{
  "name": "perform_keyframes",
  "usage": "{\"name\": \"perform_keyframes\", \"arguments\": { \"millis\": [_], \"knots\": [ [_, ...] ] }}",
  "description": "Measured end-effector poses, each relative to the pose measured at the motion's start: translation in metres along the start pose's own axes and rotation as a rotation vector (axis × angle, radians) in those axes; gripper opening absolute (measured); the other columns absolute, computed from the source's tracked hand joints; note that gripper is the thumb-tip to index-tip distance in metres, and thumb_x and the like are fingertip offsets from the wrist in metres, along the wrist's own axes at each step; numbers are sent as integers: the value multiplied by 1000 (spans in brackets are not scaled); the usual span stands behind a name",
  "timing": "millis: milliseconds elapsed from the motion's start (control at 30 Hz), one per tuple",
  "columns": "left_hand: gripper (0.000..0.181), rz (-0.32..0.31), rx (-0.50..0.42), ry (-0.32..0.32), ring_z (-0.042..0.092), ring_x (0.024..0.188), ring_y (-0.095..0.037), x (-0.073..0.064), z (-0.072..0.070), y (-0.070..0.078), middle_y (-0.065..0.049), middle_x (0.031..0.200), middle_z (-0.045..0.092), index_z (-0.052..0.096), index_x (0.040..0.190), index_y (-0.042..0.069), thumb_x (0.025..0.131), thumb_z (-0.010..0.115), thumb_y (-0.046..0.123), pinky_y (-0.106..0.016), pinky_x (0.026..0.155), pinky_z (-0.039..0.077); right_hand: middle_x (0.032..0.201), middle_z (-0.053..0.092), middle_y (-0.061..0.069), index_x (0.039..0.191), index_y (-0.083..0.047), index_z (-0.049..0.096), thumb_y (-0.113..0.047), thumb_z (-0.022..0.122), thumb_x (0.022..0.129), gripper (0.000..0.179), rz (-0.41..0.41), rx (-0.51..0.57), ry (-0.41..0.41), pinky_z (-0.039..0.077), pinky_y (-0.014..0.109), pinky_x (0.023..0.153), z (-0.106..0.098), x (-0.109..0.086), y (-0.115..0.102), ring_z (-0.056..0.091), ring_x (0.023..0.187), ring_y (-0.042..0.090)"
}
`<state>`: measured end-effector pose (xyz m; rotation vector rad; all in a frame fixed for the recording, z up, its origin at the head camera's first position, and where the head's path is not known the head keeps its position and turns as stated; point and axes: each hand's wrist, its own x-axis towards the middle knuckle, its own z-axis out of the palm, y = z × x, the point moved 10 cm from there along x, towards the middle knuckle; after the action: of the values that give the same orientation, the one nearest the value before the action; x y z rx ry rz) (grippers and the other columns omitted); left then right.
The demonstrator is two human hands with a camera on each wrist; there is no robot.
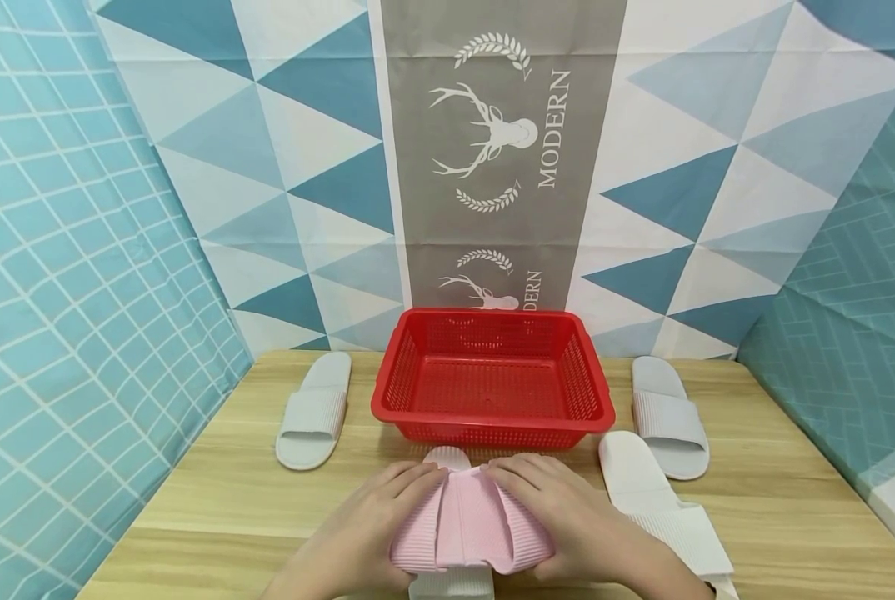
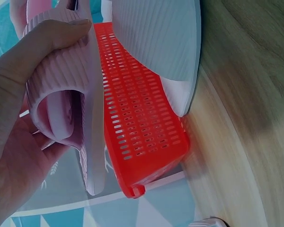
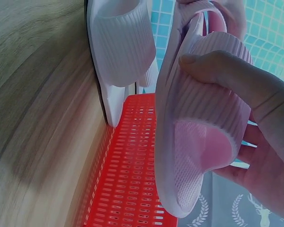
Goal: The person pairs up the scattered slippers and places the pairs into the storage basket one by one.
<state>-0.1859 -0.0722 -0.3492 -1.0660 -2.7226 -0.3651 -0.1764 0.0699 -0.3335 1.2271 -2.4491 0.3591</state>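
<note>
A pair of pink slippers [image 1: 473,521] is held up between both hands over the near middle of the table, their ribbed straps outward. My left hand [image 1: 368,525] grips the left side, its thumb across the ribbed strap [image 2: 61,71] in the left wrist view. The right hand [image 1: 575,521] grips the other side, thumb on the strap [image 3: 208,94] in the right wrist view. How the two slippers fit together is partly hidden by the fingers. A white slipper [image 1: 451,586] shows partly below the pink pair.
Just beyond the hands stands a red perforated basket [image 1: 492,433]. A pale slipper [image 1: 314,412] lies left of it, another [image 1: 668,417] to the right, and a white slipper [image 1: 661,500] beside the right forearm. Patterned sheets [image 1: 327,167] rise behind the wooden table [image 1: 215,500].
</note>
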Motion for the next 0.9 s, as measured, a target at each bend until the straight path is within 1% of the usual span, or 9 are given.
{"name": "perform_keyframes", "arguments": {
  "millis": [100, 333, 433, 600, 833, 900],
  "knots": [
    [97, -8, -2, 0, 50, 126, -16, 0, 2, 0, 6, 139, 53, 44, 141, 19, 55, 87, 34, -42, 102, 50, 134, 52, -13, 138, -20, 47, -41, 91, 47, 103, 4, 0, -10, 47, 37, 103, 1, 1, 0, 48, 123, 8],
    [97, -16, 2, 4, 51, 126, -18, 1, 2, 0, 5, 140, 53, 44, 141, 19, 56, 86, 34, -41, 103, 49, 135, 52, -13, 139, -21, 46, -34, 91, 46, 104, 28, 11, -32, 47, 37, 103, 1, 3, 0, 48, 123, 8],
    [97, -13, 6, 2, 50, 127, -19, 2, 2, 1, 5, 140, 53, 44, 142, 18, 56, 87, 35, -42, 103, 49, 134, 53, -13, 138, -21, 47, -37, 91, 45, 104, 19, 5, -23, 48, 36, 101, 0, 5, -2, 49, 122, 8],
    [97, 2, 27, 17, 50, 127, -19, 4, 0, 5, 4, 139, 54, 45, 141, 16, 55, 87, 34, -41, 105, 48, 133, 54, -12, 136, -19, 48, -40, 91, 45, 103, -13, 4, 7, 48, 36, 100, -2, 8, -7, 49, 120, 8],
    [97, 9, 49, 41, 50, 126, -19, 6, -1, 7, 3, 138, 55, 46, 140, 15, 52, 87, 26, -41, 105, 47, 132, 53, -12, 137, -20, 47, -39, 90, 45, 103, -7, 14, 1, 48, 35, 100, 1, 11, -8, 47, 120, 7],
    [97, 9, 51, 46, 51, 126, -19, 6, -2, 8, 4, 137, 55, 46, 140, 15, 52, 87, 27, -41, 105, 47, 132, 53, -12, 137, -20, 46, -40, 90, 46, 103, 0, 13, -5, 49, 35, 100, 2, 11, -8, 47, 120, 6]
  ]
}}
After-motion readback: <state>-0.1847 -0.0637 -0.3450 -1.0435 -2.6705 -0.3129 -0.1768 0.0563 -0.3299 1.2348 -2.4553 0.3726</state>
